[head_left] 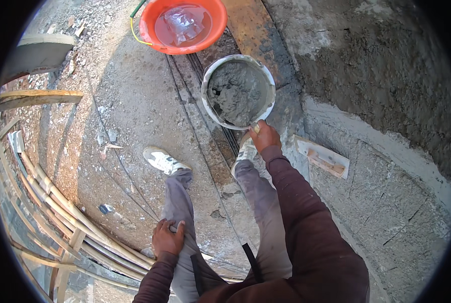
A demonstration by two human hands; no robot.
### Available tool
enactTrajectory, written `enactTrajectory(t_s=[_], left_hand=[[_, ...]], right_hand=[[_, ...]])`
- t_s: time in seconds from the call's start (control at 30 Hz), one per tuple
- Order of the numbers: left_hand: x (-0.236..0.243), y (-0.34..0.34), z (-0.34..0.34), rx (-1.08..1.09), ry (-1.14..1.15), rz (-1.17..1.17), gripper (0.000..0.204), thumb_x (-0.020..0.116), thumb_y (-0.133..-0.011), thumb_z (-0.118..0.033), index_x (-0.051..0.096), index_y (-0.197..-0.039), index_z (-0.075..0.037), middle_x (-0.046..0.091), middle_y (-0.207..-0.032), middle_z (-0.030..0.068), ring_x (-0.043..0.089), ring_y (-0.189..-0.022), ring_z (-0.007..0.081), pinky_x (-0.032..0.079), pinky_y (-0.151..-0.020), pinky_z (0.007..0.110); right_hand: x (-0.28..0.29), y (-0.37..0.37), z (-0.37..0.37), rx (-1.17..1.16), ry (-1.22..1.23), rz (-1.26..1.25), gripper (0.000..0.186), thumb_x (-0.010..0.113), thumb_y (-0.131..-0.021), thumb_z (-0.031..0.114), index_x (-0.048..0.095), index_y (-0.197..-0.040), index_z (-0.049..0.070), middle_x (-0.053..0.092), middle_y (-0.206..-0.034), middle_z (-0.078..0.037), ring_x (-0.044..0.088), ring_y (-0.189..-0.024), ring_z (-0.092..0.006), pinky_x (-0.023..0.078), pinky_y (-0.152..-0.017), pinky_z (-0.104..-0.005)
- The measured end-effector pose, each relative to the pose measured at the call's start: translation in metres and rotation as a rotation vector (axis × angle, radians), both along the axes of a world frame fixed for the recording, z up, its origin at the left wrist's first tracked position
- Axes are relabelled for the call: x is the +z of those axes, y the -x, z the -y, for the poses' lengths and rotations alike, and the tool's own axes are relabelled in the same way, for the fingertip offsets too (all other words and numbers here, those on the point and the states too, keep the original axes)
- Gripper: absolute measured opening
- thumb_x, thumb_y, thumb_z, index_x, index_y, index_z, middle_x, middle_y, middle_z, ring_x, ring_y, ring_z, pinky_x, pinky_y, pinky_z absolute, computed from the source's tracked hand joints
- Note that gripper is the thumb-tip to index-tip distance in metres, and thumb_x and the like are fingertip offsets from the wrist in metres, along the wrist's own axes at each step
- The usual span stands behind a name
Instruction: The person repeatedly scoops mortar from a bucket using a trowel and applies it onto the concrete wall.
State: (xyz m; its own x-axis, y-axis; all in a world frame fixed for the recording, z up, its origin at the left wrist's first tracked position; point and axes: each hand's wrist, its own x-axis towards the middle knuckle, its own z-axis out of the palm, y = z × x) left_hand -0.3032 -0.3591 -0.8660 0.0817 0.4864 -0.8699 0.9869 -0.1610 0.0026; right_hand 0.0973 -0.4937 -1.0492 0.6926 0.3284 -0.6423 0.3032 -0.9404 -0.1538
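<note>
Mostly, rough gray concrete (pixel 382 217) fills the right side, and it is darker near the top. Long bamboo poles (pixel 59 198) lie in a bunch at the lower left. A rusty brown board (pixel 253 25) sits near the top. Next to it is a big orange-red basin (pixel 218 22) with water in it and a clear plastic bag (pixel 182 25) in the water. Just below the basin is a round bucket (pixel 272 93) with a white rim. It holds lumpy, wet gray mortar (pixel 238 93), and its round mouth faces up. The bucket is ahead of the person, right by the right shoe (pixel 246 149), which is close under it. A white plastering float (pixel 322 157) lies on the concrete, right of the right sleeve. Its long way slants from upper left to lower right, and its wooden grip runs the same way. The left hand (pixel 168 237) rests on the gray trouser leg (pixel 180 202), thumb held apart from the bent fingers. The right hand (pixel 267 137) is curled at the bucket's near rim, pinching a small tan handle (pixel 256 128). Its end points to the bucket, but the hand hides the rest.
</note>
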Motion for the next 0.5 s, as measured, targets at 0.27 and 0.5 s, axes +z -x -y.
enactTrajectory(t_s=[0.27,0.5], left_hand=[[0.009,-0.028,0.023,-0.016,-0.042,-0.056,0.052,0.069,-0.091,-0.053,0.077,-0.113,-0.007,0.068,-0.131,0.0132,0.06,-0.125,0.0355,0.047,-0.108,0.044],[0.01,-0.051,0.029,-0.019,-0.148,-0.136,0.045,0.07,-0.092,-0.048,0.076,-0.107,-0.007,0.07,-0.123,0.0118,0.062,-0.12,0.0345,0.046,-0.106,0.046]], right_hand=[[0.171,-0.049,-0.042,0.322,-0.563,-0.086,0.029,0.076,-0.09,0.027,0.065,-0.105,0.005,0.068,-0.091,-0.018,0.067,-0.087,-0.043,0.053,-0.074,-0.0516],[0.148,-0.113,-0.078,0.231,-0.785,-1.045,0.035,0.077,-0.092,0.03,0.072,-0.108,-0.001,0.069,-0.086,-0.008,0.069,-0.07,-0.0181,0.052,-0.063,-0.0364]])
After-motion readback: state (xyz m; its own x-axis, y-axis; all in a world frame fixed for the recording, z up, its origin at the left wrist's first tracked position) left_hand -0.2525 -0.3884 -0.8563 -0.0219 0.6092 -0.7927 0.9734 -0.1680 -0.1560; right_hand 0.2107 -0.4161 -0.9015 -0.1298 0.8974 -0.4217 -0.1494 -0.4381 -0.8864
